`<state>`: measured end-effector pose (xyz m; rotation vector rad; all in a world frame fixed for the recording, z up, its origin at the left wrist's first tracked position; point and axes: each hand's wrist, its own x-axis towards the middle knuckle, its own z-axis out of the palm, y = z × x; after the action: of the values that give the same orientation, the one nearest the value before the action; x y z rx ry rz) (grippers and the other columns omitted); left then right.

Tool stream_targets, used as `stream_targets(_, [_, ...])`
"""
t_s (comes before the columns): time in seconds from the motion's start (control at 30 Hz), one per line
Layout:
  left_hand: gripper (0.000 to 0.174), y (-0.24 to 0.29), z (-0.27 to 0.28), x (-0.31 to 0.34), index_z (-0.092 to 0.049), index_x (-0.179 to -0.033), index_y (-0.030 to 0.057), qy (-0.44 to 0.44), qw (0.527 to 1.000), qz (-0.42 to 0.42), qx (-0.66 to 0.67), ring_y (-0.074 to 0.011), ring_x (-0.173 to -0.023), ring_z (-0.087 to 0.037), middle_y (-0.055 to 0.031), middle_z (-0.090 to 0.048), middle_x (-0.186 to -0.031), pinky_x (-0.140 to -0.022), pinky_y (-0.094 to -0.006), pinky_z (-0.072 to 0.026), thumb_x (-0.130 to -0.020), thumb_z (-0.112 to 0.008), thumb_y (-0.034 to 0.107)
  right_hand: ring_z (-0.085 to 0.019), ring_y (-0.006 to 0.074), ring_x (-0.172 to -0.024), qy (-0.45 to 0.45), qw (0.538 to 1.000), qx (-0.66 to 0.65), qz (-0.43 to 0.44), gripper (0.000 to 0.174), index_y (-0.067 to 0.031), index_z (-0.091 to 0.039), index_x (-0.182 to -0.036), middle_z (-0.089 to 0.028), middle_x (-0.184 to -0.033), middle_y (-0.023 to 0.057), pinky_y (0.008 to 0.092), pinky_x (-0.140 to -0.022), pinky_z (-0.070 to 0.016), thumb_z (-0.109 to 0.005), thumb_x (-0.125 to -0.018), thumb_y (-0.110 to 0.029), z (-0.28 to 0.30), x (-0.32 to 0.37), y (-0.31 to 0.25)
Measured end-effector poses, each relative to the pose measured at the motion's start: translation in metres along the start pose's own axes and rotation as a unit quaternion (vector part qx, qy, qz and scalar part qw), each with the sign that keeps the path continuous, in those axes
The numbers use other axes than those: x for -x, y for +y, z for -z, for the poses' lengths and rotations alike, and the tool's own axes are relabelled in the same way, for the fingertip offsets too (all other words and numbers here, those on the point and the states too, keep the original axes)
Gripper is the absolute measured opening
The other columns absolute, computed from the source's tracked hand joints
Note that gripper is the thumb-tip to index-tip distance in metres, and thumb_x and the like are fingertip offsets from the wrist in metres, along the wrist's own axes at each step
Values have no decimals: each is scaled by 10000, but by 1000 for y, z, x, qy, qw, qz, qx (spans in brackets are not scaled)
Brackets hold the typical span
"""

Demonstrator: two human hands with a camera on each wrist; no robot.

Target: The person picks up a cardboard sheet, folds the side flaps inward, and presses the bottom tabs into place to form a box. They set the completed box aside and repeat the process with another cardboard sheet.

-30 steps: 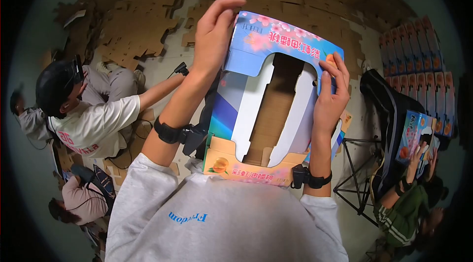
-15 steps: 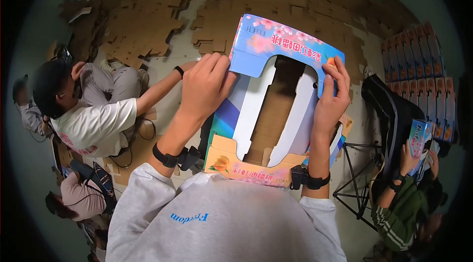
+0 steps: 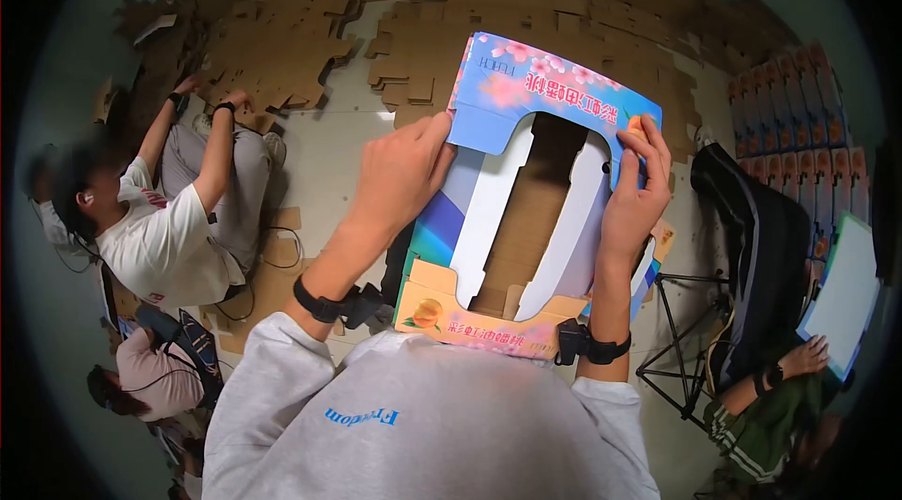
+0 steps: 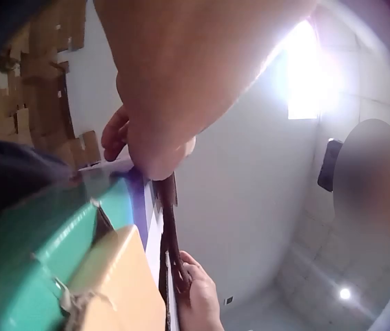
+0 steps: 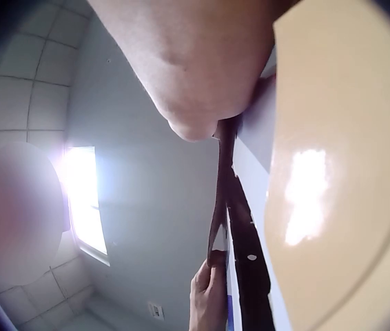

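A printed carton (image 3: 489,329) with pink blossoms, peach pictures and a long cut-out window lies against the person's shirt, its blue flap (image 3: 489,129) at the far end. The left hand (image 3: 399,171) grips the flap's left corner, fingers bent over the edge. On the flap's right side the right hand (image 3: 636,190) holds on, fingertips on the printed face and thumb hidden. In the left wrist view, the left hand (image 4: 157,141) is at the carton's edge beside a green side panel (image 4: 64,241). The right wrist view shows the right hand (image 5: 195,96) above the carton's tan end (image 5: 346,138).
Flattened cardboard (image 3: 272,49) covers much of the floor. Stacked printed cartons (image 3: 789,105) stand at the right, near a black tripod (image 3: 691,340) and a dark draped object (image 3: 752,246). Other people sit at left, one in a white shirt (image 3: 178,256); another at lower right holds a white-faced panel (image 3: 841,298).
The left hand came down from above the carton's upper left corner and took hold of the flap's left edge. The carton shifted slightly right. The neighbour at left drew an arm back.
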<state>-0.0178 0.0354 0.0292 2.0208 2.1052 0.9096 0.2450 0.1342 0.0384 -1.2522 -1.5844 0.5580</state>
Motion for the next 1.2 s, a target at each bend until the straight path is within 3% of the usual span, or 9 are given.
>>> stream_targets(0.13, [177,-6,25,0,-609,-994,20,-115,990,5,76,-391,-893,-632,-175,-632,-953,-779,-460,-511,-1040,-590,190,-581,303,-1402,3,1000,3,1,226,-3,-791,-1097,-646,-1474,146,405,-1182,-428,-579,-1019,-9,-1,1,-1])
stream_targets(0.23, [301,-42,34,-15,-621,-1048,11,-127,971,37,199,-332,-969,-635,-164,-636,-1039,-891,-436,-497,-1084,-506,286,-581,310,-1403,2,1000,9,11,218,1,-788,-1080,-647,-1472,148,412,-1185,-424,-582,-1010,-3,-1,0,2])
stream_targets(0.33, [397,-40,28,-59,-669,-1162,15,10,971,110,213,-279,-1061,-634,-142,-654,-1131,-980,-404,-482,-1116,-453,345,-581,316,-1401,-1,1000,10,15,215,3,-787,-1066,-647,-1469,151,417,-1189,-420,-582,-1001,3,-1,1,4])
stream_targets(0.53, [474,14,-25,-88,-602,-1444,53,65,922,101,368,-340,-1310,-580,-195,-556,-1426,-1135,-406,-435,-1139,-440,379,-586,320,-1393,4,1000,-4,23,210,1,-787,-1050,-650,-1461,159,419,-1187,-421,-585,-994,2,-4,-1,6])
stream_targets(0.63, [457,17,-24,-87,-606,-1433,47,116,895,139,408,-311,-1286,-589,-183,-572,-1392,-1122,-400,-444,-1149,-423,355,-589,322,-1389,14,1000,-4,15,206,-1,-788,-1048,-651,-1459,161,419,-1183,-424,-589,-995,-2,-5,1,4])
stream_targets(0.77, [437,8,-34,-85,-609,-1446,59,81,903,134,399,-237,-1312,-563,-132,-578,-1422,-1152,-356,-410,-1176,-373,310,-591,325,-1386,7,1000,7,15,206,-8,-789,-1051,-653,-1453,163,421,-1178,-427,-590,-1000,-10,-2,1,2])
stream_targets(0.97, [415,11,-42,-79,-507,-1540,109,58,956,173,230,-297,-1255,-599,-176,-578,-1377,-1122,-388,-447,-1186,-397,296,-587,304,-1394,-12,1000,-6,16,198,-31,-785,-1108,-623,-1478,155,403,-1166,-436,-628,-993,-2,0,0,10])
stream_targets(1.07, [429,15,-34,-80,-470,-1572,130,17,957,191,220,-350,-1305,-587,-204,-553,-1436,-1136,-407,-446,-1186,-403,305,-562,281,-1427,0,995,-92,-39,276,-66,-743,-1263,-542,-1564,150,396,-1173,-431,-649,-1007,-17,1,-4,12])
stream_targets(1.2, [433,11,-38,-75,-486,-1569,151,110,979,66,158,-393,-1444,-496,-209,-529,-1522,-1211,-482,-387,-1145,-500,238,-497,286,-1487,-55,984,-150,-84,473,-103,-610,-1480,-438,-1644,158,428,-1208,-406,-673,-1015,-50,10,-11,37])
